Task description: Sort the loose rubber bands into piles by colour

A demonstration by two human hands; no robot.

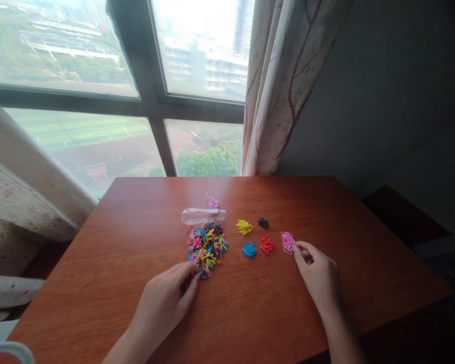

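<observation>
A mixed heap of small coloured loops [208, 245], which look like elastic bands, lies on the wooden table. At its near edge is my left hand [170, 290], thumb and forefinger closed together; whatever is between them is too small to make out. Over to the right, my right hand [318, 270] pinches at the edge of a small pile of pink elastic bands [287, 242]. Between the hands sit separate little piles: yellow bands [244, 226], black bands [263, 222], blue bands [249, 249] and red bands [267, 244].
Behind the heap a clear plastic bottle [200, 216] lies on its side, with a pink round piece with a loop [214, 203] just beyond it. The table [136, 227] reaches back to a window with curtains [276, 91]. A white curved object [11, 349] shows at lower left.
</observation>
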